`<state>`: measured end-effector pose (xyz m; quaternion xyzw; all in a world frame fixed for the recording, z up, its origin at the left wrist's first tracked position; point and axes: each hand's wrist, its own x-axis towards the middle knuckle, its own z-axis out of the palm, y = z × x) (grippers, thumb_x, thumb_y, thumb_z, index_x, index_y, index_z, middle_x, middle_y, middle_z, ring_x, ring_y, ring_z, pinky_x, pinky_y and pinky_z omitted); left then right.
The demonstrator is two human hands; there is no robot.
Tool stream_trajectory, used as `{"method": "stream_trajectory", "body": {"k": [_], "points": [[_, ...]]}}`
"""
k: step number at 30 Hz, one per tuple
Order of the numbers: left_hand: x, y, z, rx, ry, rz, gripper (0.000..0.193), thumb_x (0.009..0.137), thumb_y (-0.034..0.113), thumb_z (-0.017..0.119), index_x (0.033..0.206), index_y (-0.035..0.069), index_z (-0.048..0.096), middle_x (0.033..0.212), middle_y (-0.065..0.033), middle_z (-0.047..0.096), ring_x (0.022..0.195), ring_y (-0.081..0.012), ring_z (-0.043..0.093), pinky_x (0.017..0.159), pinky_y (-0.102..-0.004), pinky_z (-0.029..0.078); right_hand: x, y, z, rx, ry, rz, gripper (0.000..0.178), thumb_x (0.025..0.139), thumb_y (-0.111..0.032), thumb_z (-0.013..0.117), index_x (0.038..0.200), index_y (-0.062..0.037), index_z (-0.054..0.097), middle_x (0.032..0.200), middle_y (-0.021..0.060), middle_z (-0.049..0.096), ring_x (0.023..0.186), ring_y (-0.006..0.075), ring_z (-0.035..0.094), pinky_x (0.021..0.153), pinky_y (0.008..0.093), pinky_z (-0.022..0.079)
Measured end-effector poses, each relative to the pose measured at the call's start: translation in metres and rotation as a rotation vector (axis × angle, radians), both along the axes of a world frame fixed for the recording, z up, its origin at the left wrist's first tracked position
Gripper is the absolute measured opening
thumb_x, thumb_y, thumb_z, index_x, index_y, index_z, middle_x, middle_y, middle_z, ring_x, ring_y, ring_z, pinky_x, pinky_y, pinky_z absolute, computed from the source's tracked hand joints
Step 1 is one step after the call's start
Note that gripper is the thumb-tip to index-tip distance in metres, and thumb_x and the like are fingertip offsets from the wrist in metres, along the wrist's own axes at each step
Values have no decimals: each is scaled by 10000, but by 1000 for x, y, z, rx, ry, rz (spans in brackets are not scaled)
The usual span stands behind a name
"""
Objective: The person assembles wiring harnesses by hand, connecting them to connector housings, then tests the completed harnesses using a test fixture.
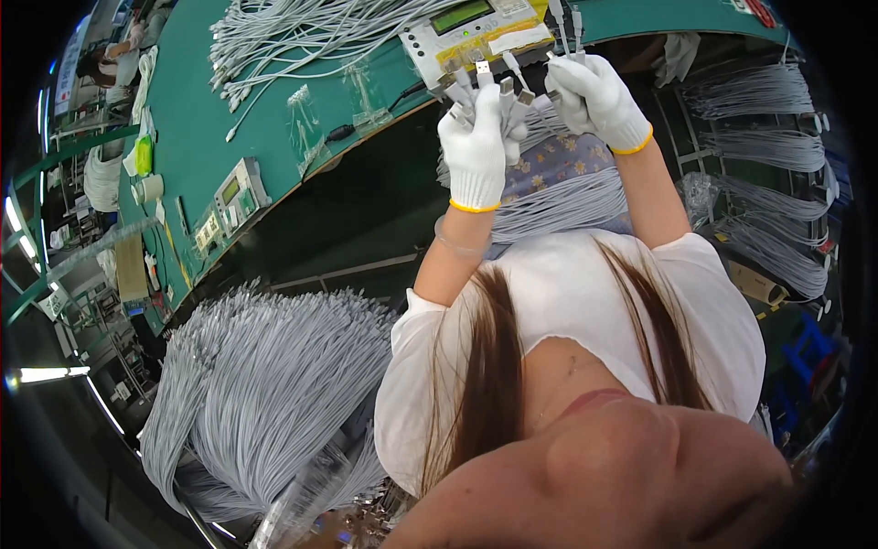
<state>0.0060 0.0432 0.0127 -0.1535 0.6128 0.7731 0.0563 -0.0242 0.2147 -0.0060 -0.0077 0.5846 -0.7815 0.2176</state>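
While left hand (476, 148) clutches cable plugs (483, 75), right hand (594, 99) seemingly pinches lead (578, 26) beside tester (476, 35) beyond—likely testing, next wants careful alignment.

Left of the left hand (476, 151) stretches 1 green desk (187, 101) — farther left, a green beam (80, 151) and bright strip lights (53, 373). Right of the right hand (594, 99) — a rack (820, 122) in dimmer light.
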Motion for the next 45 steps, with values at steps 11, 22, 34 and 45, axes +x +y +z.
{"method": "stream_trajectory", "body": {"k": [11,22,34,45], "points": [[-12,-10,-3,180,-75,-115,356,961,320,517,844,2,627,589,-72,604,374,-96,475,336,-226,337,2,-6,-15,121,88,-315,367,947,-287,513,713,-12,576,623,-6,521,586,89,498,544,244,404],[0,-23,-7,-24,-76,-126,404,972,383,499,873,19,642,573,-39,583,381,-77,464,333,-225,328,9,-56,0,267,244,-224,424,929,-341,521,738,26,612,650,51,604,633,120,552,626,286,449],[-5,-28,-9,117,-105,-134,427,962,409,514,868,14,650,587,-49,602,390,-77,473,354,-220,364,-6,-42,18,329,205,-75,425,948,-368,503,729,-11,576,604,13,548,548,79,497,536,233,406],[7,-20,-5,-129,84,58,379,936,361,565,823,8,645,650,-97,649,436,-110,554,414,-215,436,3,8,38,-364,-2,-5,384,1007,-352,406,806,-51,534,564,-13,430,468,84,375,465,246,354]]}}
